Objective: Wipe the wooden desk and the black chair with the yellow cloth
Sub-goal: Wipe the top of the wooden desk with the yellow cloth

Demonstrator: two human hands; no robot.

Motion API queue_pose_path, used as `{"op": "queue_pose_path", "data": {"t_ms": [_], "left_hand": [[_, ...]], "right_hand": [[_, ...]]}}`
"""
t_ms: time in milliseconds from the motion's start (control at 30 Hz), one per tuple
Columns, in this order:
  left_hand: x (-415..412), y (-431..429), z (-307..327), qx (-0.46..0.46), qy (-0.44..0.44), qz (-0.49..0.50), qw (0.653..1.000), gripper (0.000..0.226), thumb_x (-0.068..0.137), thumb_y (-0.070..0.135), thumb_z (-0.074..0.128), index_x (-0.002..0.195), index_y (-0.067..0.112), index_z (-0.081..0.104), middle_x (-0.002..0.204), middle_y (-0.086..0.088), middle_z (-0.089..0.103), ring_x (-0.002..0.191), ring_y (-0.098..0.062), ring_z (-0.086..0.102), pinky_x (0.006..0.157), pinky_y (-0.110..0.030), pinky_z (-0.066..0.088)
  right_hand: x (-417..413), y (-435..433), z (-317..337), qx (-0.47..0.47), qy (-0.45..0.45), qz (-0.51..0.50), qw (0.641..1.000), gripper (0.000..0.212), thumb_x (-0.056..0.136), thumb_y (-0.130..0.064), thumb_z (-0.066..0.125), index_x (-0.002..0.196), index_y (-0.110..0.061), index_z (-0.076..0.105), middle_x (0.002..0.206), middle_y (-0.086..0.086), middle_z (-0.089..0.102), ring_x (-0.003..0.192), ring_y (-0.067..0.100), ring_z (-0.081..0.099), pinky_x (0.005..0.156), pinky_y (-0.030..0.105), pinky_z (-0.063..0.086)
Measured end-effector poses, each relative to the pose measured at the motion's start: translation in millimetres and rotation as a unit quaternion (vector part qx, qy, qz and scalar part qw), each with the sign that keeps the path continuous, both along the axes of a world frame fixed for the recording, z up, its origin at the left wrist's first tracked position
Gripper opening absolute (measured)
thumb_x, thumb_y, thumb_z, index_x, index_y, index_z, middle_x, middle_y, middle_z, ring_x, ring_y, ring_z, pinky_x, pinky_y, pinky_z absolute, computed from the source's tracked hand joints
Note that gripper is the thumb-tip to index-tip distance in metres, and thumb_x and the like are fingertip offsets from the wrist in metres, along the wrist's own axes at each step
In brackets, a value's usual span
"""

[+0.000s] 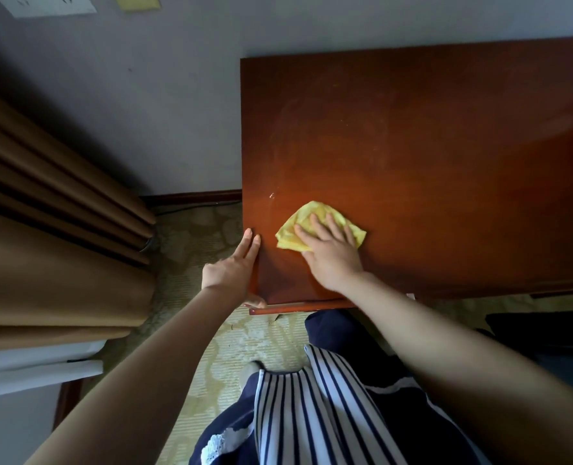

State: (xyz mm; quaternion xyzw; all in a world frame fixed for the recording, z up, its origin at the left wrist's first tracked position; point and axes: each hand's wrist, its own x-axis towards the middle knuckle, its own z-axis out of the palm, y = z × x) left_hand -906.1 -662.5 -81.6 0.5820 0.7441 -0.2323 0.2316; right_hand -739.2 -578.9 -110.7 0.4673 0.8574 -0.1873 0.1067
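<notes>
The wooden desk [429, 146] fills the upper right, its reddish-brown top bare and faintly streaked. A crumpled yellow cloth [300, 226] lies near the desk's front left corner. My right hand [332, 253] presses flat on the cloth with straight, spread fingers. My left hand [233, 270] rests against the desk's left edge, fingers straight and the thumb under the front corner. A dark shape at the right edge, below the desk, may be the black chair [543, 333]; only part of it shows.
Brown curtains [53, 229] hang at the left beside a pale wall. A patterned carpet [224, 347] covers the floor between curtains and desk. A cable runs along the skirting board [194, 198]. My striped and navy clothing fills the bottom centre.
</notes>
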Motion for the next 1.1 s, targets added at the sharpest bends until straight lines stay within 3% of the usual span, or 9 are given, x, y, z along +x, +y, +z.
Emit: {"op": "queue_pose_path", "data": {"t_ms": [100,200,333,533,733,967,1100], "left_hand": [[0,1,0,0.001,0.001,-0.001,1.000,0.133,0.063,0.060,0.075,0.150,0.024,-0.019,0.154,0.011,-0.029,0.118,-0.019,0.055,0.077,-0.033,0.048],[-2,0,0,0.009,-0.019,0.005,1.000,0.133,0.062,0.058,0.077,0.150,0.025,-0.017,0.155,0.011,-0.028,0.122,-0.019,0.052,0.081,-0.035,0.051],[-6,-4,-2,0.017,-0.047,0.019,0.999,0.132,0.062,0.057,0.079,0.151,0.027,-0.015,0.155,0.015,-0.026,0.127,-0.019,0.048,0.085,-0.039,0.053],[-6,-3,-4,0.018,-0.069,0.017,0.997,0.132,0.064,0.053,0.080,0.150,0.026,-0.016,0.154,0.015,-0.028,0.131,-0.019,0.044,0.088,-0.039,0.052],[-13,-4,-9,0.029,-0.102,0.010,0.994,0.131,0.063,0.054,0.080,0.150,0.028,-0.015,0.153,0.016,-0.029,0.133,-0.019,0.042,0.087,-0.039,0.052],[-15,-8,-12,0.043,-0.133,0.027,0.990,0.132,0.062,0.055,0.080,0.150,0.031,-0.016,0.147,0.023,-0.034,0.129,-0.019,0.046,0.088,-0.039,0.053],[-16,-12,-14,0.054,-0.146,0.037,0.987,0.132,0.062,0.055,0.080,0.149,0.034,-0.015,0.149,0.024,-0.032,0.129,-0.020,0.045,0.089,-0.039,0.051]], "right_hand": [[11,-21,-7,0.028,0.048,0.050,0.997,0.051,0.100,-0.035,0.040,0.147,-0.039,0.024,0.159,-0.006,0.011,0.147,0.020,0.000,0.117,0.040,-0.005],[42,-35,-17,0.100,0.086,0.057,0.990,0.053,0.089,-0.025,0.061,0.139,-0.034,0.045,0.149,-0.004,0.039,0.142,0.021,0.027,0.116,0.041,0.015],[87,-45,-25,0.131,0.098,-0.050,0.985,0.046,0.088,-0.026,0.052,0.134,-0.032,0.053,0.141,-0.003,0.050,0.136,0.021,0.039,0.112,0.039,0.022],[157,-31,-23,0.141,0.077,-0.179,0.971,0.055,0.086,-0.015,0.065,0.136,-0.031,0.050,0.144,-0.001,0.047,0.137,0.023,0.036,0.110,0.043,0.025],[210,13,-6,0.068,-0.035,-0.258,0.963,0.051,0.100,-0.028,0.040,0.147,-0.041,0.025,0.157,-0.009,0.019,0.145,0.017,0.012,0.116,0.045,0.016],[177,37,2,0.002,-0.070,-0.377,0.924,0.051,0.103,-0.035,0.029,0.150,-0.039,0.011,0.160,-0.005,0.002,0.147,0.022,-0.003,0.115,0.054,0.007],[151,31,4,-0.016,-0.074,-0.384,0.920,0.051,0.103,-0.037,0.026,0.150,-0.040,0.006,0.160,-0.003,-0.002,0.146,0.024,-0.007,0.114,0.057,0.003]]}}
